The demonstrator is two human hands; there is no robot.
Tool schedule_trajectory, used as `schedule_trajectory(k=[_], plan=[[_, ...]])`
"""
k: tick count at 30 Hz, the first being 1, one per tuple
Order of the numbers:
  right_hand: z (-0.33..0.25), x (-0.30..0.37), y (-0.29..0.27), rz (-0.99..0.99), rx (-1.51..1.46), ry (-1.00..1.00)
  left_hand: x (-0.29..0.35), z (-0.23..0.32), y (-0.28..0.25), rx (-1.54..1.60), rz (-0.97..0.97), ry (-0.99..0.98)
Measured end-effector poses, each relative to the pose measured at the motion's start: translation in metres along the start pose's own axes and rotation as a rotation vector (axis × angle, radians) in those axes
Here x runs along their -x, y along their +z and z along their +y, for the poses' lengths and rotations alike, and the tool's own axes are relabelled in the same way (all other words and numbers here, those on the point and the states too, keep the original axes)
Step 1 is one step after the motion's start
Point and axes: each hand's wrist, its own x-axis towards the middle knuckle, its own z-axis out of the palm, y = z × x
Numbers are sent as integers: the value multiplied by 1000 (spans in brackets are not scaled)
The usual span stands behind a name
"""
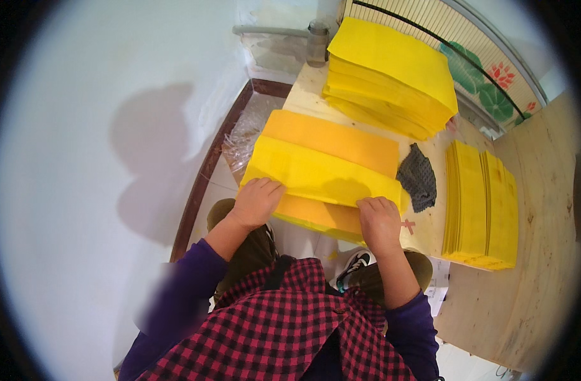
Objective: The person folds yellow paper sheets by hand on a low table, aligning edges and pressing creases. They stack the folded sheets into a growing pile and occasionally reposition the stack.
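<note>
**Both hands pressing a folded yellow sheet**

The left hand point(257, 202) and right hand point(379, 221) lie flat on the folded yellow sheet point(316, 173) at the near edge of the counter point(430, 228), fingers curled close together over the fold, gripping nothing. A grey cloth point(418, 177) lies just right of the sheet. A tall yellow stack point(392, 73) sits behind; a flatter pile point(482, 206) lies right.
</note>
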Motion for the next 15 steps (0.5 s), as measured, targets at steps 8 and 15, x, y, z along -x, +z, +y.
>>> schedule_trajectory(k=[8,15], plan=[[-7,28,9,-25,-90,105,17,20,0,-9,107,-25],[-11,36,11,-40,-143,179,19,22,2,25,121,-44]])
